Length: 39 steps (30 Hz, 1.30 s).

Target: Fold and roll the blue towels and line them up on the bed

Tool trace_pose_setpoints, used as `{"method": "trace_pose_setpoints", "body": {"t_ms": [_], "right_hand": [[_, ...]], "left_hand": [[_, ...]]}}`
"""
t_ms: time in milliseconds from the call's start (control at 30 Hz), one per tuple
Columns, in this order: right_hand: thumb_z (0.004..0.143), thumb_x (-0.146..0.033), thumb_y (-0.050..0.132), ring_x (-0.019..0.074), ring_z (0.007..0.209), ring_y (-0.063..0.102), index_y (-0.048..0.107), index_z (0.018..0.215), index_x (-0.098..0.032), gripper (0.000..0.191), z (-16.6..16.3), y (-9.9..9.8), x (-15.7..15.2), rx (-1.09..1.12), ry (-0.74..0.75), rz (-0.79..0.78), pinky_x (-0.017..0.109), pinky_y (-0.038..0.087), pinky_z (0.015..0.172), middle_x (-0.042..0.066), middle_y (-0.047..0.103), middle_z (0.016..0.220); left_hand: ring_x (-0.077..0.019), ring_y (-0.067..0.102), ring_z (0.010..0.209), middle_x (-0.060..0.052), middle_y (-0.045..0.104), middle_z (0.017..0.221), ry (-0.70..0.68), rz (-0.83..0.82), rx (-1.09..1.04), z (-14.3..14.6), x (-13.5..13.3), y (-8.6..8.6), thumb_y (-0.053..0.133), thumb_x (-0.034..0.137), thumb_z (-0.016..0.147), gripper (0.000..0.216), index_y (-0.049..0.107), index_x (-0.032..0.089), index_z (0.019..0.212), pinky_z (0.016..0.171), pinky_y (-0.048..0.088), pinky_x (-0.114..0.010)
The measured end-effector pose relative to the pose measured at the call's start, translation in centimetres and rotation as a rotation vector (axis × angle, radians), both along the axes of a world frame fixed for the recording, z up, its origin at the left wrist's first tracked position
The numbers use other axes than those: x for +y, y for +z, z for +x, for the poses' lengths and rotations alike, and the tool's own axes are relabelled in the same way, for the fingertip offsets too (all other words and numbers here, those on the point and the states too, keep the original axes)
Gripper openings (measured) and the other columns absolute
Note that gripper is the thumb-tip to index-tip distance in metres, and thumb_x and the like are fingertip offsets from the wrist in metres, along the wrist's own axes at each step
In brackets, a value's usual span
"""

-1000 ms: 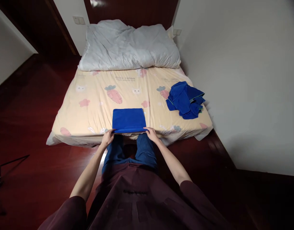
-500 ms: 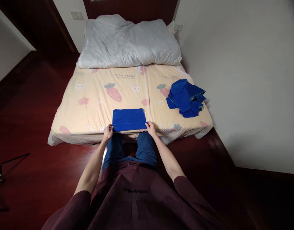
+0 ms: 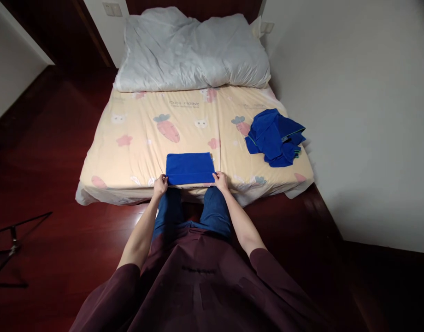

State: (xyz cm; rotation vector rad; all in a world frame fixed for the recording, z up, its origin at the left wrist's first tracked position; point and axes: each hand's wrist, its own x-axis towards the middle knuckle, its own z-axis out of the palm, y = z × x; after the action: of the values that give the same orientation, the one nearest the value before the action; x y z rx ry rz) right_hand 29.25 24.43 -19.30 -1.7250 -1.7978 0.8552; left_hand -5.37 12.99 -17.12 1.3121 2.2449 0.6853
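A blue towel (image 3: 190,167), folded into a flat rectangle, lies at the front edge of the bed, with a crease running across its near part. My left hand (image 3: 160,185) pinches its near left corner between thumb and fingers. At the near right corner, my right hand (image 3: 220,180) grips the cloth the same way. Farther right on the bed sits a crumpled heap of blue cloths (image 3: 276,138) with thin green edging, touched by neither hand.
The bed (image 3: 136,152) has a pale yellow sheet printed with carrots and rabbits. A bunched white quilt (image 3: 194,55) lies at its head. A white wall (image 3: 364,129) stands on the right. Black stand legs (image 3: 13,249) rest on the dark red floor at left.
The whole view has shifted slightly, so the bed appears a little higher and farther right. Both hands keep hold of the towel's near corners, and the heap stays put.
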Motion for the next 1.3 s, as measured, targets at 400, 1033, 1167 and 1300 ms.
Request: {"method": "trace_pose_setpoints", "body": {"t_ms": [400,1033,1167,1300], "right_hand": [[0.091,-0.034,0.061,0.0255,0.084,0.074,0.074,0.095,-0.017,0.021,-0.2,0.2,-0.2,0.016,-0.027,0.000,0.032,0.055,0.081,0.011,0.078,0.087],[0.093,-0.018,0.058,0.0269,0.148,0.045,0.060,0.143,-0.016,0.050,0.3,2.3,-3.3,-0.241,0.500,0.257,0.049,0.037,0.123,0.012,0.053,0.155],[0.090,-0.010,0.054,0.0269,0.149,0.045,0.060,0.144,-0.014,0.055,-0.6,2.1,-3.1,-0.305,0.478,0.262,0.049,0.036,0.123,0.014,0.053,0.155],[0.086,-0.002,0.052,0.0269,0.144,0.051,0.062,0.142,-0.015,0.058,-1.2,2.6,-2.4,-0.329,0.464,0.252,0.049,0.039,0.120,0.015,0.059,0.149]], "left_hand": [[-0.0279,0.074,0.095,-0.014,0.077,0.093,0.024,0.022,-0.019,0.3,-0.5,0.0,0.051,0.031,0.095,0.025,0.069,0.016,0.104,0.087,0.054,-0.035],[-0.0310,0.043,0.148,-0.017,0.051,0.155,-0.517,0.115,0.277,1.5,-1.5,0.6,0.054,0.011,0.081,0.065,0.053,0.014,0.147,0.122,0.038,-0.049],[-0.0291,0.040,0.151,-0.016,0.047,0.159,-0.552,0.057,0.321,1.4,-1.6,0.7,0.047,0.002,0.076,0.077,0.049,0.015,0.152,0.125,0.032,-0.050],[-0.0310,0.040,0.151,-0.019,0.046,0.159,-0.564,-0.006,0.371,1.8,-1.2,1.6,0.046,-0.001,0.076,0.076,0.049,0.012,0.152,0.125,0.030,-0.050]]}}
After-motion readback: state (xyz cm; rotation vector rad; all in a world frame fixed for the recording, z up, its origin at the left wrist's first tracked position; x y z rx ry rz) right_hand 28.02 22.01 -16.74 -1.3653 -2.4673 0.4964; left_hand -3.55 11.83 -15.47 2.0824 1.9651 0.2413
